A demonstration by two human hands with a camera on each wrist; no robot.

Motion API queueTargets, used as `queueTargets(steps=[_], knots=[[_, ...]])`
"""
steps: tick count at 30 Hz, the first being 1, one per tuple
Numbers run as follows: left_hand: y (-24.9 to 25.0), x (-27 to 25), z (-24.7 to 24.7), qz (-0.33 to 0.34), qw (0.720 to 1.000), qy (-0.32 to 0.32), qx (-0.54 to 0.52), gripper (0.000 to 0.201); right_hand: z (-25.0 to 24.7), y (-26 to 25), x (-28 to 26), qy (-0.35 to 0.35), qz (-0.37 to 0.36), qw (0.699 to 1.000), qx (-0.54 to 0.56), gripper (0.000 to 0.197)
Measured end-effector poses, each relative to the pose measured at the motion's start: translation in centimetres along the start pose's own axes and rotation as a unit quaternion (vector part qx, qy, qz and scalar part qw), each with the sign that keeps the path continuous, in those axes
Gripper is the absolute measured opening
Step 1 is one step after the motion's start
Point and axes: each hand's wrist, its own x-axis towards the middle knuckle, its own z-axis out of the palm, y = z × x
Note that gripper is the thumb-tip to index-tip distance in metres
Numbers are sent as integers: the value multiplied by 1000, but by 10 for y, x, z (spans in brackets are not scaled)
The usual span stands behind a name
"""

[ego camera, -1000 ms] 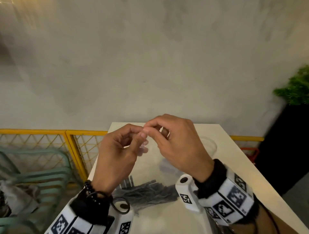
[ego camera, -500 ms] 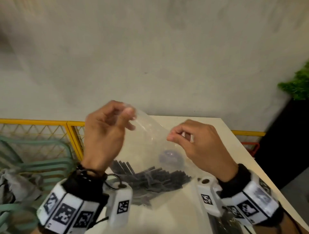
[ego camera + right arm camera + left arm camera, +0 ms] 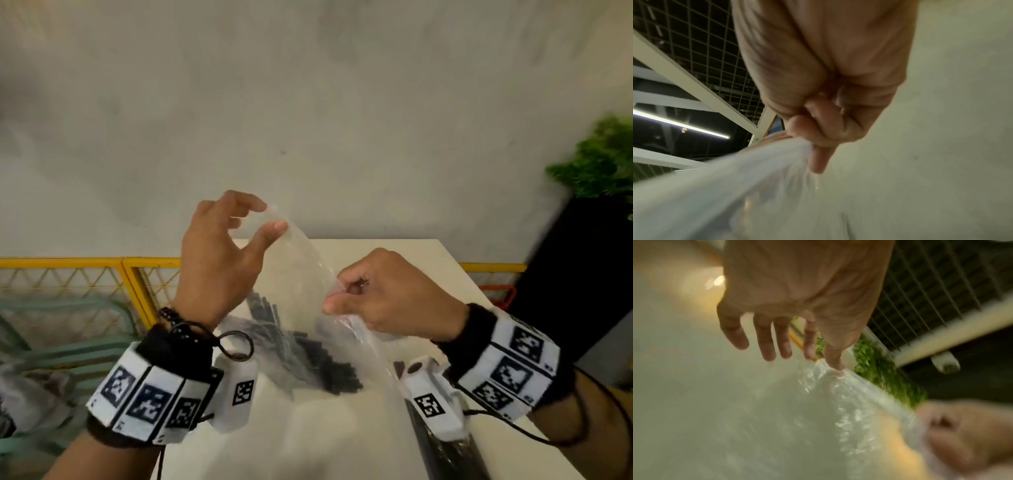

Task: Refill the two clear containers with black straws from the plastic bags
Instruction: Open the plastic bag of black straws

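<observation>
Your left hand (image 3: 219,260) has the bag (image 3: 301,291) rim pinched between thumb and forefinger, other 3 fingers loose. Your right hand (image 3: 387,298) is fisted tight on the opposite rim, so the mouth is stretched open between them above the table (image 3: 411,260).

Risk, I'd say: that thin left pinch slips, or you yank too hard, and the film tears or flops and dumps everything.

The straws (image 3: 308,356) sit piled at the bag's bottom, well below both sets of fingers. I can't make out the containers.

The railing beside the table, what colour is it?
Yellow railing, clearest in the head view.
</observation>
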Motion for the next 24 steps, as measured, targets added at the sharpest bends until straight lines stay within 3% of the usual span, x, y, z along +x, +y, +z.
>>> queueTargets(steps=[1,2,3,5,6,7,10,12,14,16,18,20,21,23,24], knots=[[0,-4,-1,-6,995,46,86,47,1,-4,1,2,7,1000,23,18],[1,-9,-1,-31,990,48,126,59,3,-7,2,0,6,999,38,21],[3,-17,1,-74,990,-7,122,66,5,-8,4,-1,4,999,47,24],[4,-35,11,-157,971,-182,-5,67,13,-9,6,-4,3,998,57,31],[3,-43,16,-179,950,-234,-100,60,17,-9,7,-8,4,998,66,33],[2,-48,20,-192,934,-245,-176,50,20,-9,8,-10,7,997,75,36],[-6,-44,15,-250,900,-206,-292,29,21,-1,6,14,58,987,146,48],[-15,-37,2,-313,849,-178,-387,24,12,13,0,44,85,983,157,51],[-27,-34,-11,-364,770,-153,-501,18,4,33,-7,41,86,995,3,50],[-30,-39,-12,-380,731,-175,-539,10,1,40,-12,15,105,989,-98,38],[-26,-46,-2,-381,725,-207,-535,8,3,38,-11,23,108,994,-9,22],[-20,-48,6,-384,719,-189,-547,25,9,31,-10,1,112,986,127,19],[-21,-47,5,-380,722,-160,-556,36,11,30,-10,-7,110,985,130,21],[-28,-41,-5,-335,771,-121,-527,51,11,37,-10,11,103,995,5,23],[-31,-38,-11,-295,816,-135,-478,53,9,41,-11,22,97,992,-78,24]])
